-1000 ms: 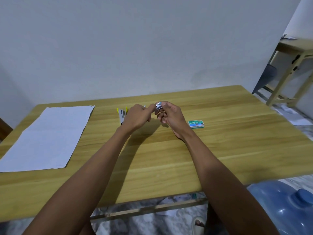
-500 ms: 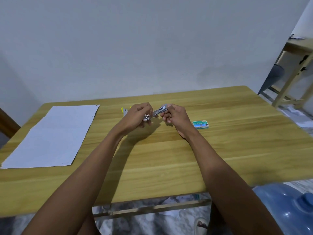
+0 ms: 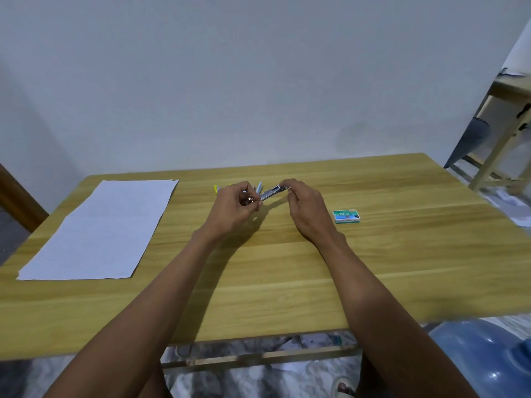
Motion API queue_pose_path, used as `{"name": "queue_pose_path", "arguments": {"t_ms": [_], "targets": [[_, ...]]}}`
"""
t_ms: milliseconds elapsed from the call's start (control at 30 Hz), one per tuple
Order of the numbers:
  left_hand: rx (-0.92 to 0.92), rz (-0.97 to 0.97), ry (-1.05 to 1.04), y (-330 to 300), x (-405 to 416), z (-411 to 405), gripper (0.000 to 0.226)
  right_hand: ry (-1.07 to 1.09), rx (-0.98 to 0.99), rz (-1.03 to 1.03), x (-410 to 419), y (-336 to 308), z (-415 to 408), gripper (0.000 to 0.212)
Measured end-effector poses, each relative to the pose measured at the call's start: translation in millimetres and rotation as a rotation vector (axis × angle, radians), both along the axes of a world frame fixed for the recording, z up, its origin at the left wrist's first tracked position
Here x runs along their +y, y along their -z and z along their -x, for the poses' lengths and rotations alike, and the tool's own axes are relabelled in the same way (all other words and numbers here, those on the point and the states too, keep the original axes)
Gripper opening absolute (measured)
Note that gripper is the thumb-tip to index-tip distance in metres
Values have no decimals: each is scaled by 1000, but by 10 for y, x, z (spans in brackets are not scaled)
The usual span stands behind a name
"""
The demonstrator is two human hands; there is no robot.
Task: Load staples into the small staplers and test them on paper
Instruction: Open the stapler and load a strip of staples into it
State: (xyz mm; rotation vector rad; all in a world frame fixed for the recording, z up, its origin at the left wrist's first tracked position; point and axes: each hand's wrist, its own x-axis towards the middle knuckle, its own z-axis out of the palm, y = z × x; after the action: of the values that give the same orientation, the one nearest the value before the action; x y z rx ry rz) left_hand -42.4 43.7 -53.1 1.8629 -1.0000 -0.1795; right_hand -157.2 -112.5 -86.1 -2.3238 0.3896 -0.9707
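Observation:
A small metal stapler (image 3: 271, 193) is held above the middle of the wooden table (image 3: 287, 268), swung open into a long strip. My left hand (image 3: 234, 206) grips its near end with curled fingers. My right hand (image 3: 306, 209) pinches its far end at the fingertips. Behind my left hand lie other small staplers (image 3: 219, 188), yellow and light blue, mostly hidden. A green staple box (image 3: 346, 216) lies flat to the right of my right hand. White paper (image 3: 100, 228) covers the table's left part.
A blue water jug (image 3: 485, 357) stands on the floor at the lower right. A wooden stool frame (image 3: 500, 139) stands beyond the table's right edge. The table's back edge meets a plain wall.
The stapler has opened out from a compact shape between my fingertips into a long strip. My hands have drawn apart, left hand holding one end, right the other.

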Motion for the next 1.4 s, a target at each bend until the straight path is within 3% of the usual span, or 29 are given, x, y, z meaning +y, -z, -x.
{"name": "queue_pose_path", "arguments": {"t_ms": [167, 367, 500, 567, 667, 733, 867, 967, 1100, 1167, 1400], "targets": [[-66, 33, -49, -14, -22, 22, 5, 95, 60, 186, 43, 19, -47, 41], [-176, 44, -50, 32, -3, -18, 11, -37, 86, 212, 96, 40, -16, 49], [-394, -13, -49, 36, 27, -55, 11, -27, -29, -172, 109, 2, -4, 55], [-647, -45, -58, -38, 30, -26, 7, -20, -135, -410, 152, -62, -47, 50], [-1114, -71, -34, -173, -14, 40, 16, -215, -357, -1126, 243, -232, -96, 36], [-1327, -84, 1, -233, -57, 49, 25, -375, -453, -1460, 278, -321, -100, 29], [-1520, -116, 40, -345, -154, 15, 32, -465, -496, -1788, 238, -417, -68, 35], [-1367, -154, 45, -458, -170, 55, 16, -335, -425, -1896, 181, -417, -62, 36], [-689, -167, -24, -369, -141, 20, 9, -106, -161, -1698, 162, -420, 129, 26], [-477, -167, -3, -228, -84, 23, 12, -54, -84, -1544, 200, -403, 223, 25], [-296, -208, 42, 150, 69, 268, 13, -43, 19, -1078, 388, -227, 548, 34]]}}
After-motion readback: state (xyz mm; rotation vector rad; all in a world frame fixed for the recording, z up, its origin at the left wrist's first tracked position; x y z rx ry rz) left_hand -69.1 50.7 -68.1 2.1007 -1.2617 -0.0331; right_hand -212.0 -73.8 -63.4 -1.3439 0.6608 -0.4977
